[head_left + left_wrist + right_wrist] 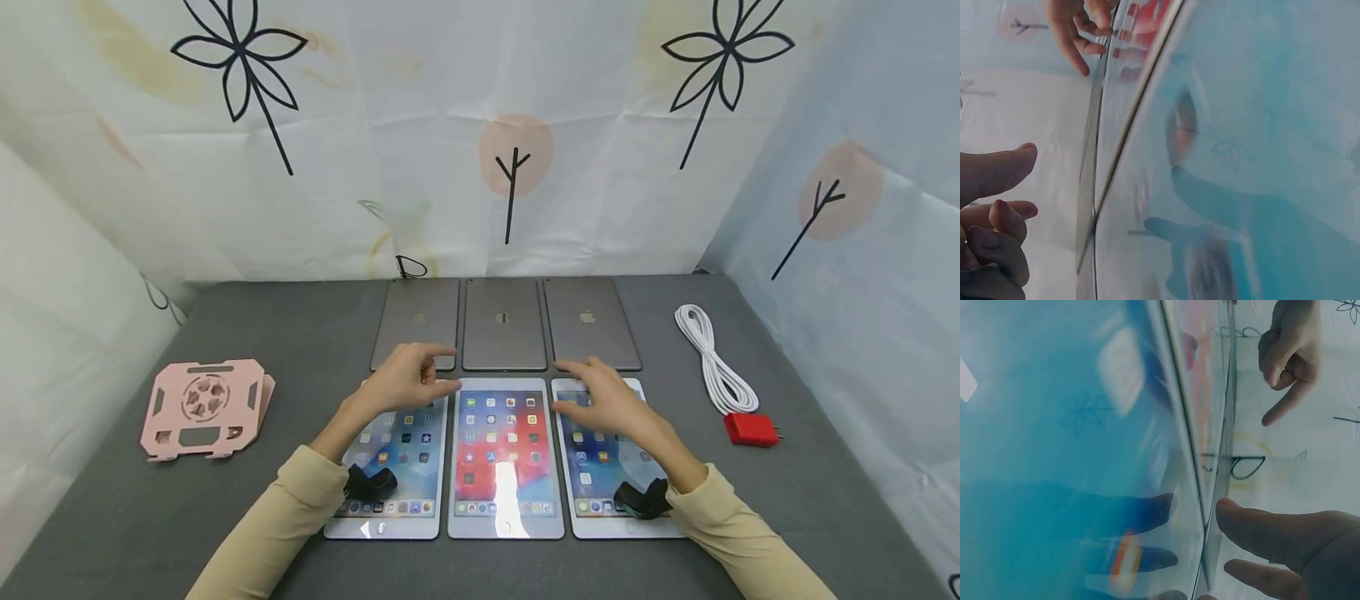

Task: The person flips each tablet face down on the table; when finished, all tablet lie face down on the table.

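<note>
My left hand (405,379) hovers over the top of the left tablet (401,458), thumb and index finger stretched toward the middle tablet (506,467). In the left wrist view the other fingers (997,262) of that hand look loosely bent, with nothing held. Over the upper part of the right tablet (596,492) is my right hand (607,400), its thumb and fingers spread and holding nothing. All three tablets lie face up side by side, screens lit with app icons. Large in the right wrist view are a glossy screen (1054,456) and my right thumb (1260,531).
Behind them lie three grey tablets (504,325), backs up. A pink vented stand (202,408) sits at the left. To the right are a coiled white cable (712,358) and a red charger plug (752,430). Patterned cloth walls (420,167) surround the grey tabletop (300,333).
</note>
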A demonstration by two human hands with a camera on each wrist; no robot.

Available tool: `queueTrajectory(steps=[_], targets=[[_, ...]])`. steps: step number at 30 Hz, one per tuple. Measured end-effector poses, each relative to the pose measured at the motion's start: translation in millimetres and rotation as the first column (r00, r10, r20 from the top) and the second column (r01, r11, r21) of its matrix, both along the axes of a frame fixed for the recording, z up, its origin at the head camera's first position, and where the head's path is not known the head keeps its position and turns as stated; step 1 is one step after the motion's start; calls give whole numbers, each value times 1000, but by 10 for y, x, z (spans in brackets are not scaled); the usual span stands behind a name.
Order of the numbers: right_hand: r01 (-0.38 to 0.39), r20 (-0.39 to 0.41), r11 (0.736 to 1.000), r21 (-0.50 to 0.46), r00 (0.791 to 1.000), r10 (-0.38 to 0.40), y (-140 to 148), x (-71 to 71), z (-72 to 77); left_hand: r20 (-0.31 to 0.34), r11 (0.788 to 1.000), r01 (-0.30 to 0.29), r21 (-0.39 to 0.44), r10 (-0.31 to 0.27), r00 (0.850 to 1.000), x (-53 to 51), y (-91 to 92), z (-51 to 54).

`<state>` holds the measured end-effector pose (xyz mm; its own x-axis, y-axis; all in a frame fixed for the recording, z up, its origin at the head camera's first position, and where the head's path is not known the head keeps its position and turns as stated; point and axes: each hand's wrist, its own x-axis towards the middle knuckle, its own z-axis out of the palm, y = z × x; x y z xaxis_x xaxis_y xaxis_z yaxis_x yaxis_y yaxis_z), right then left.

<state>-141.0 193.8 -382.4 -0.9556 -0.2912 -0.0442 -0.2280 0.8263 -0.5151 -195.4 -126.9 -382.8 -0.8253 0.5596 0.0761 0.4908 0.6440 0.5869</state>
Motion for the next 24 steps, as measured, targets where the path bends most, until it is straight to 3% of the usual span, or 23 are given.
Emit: queueTrajectory(steps=[5,12,24], targets=[[29,10,998,50,1000,-30,310,107,5,29,997,72,-6,-72,997,65,294,47],[85,73,990,113,993,-94,653,179,-6,52,986,169,-16,-168,984,97,642,8],[98,116,985,141,987,-115,881,210,-61,202,984,173,-43,-161,966,158,1123,-144]])
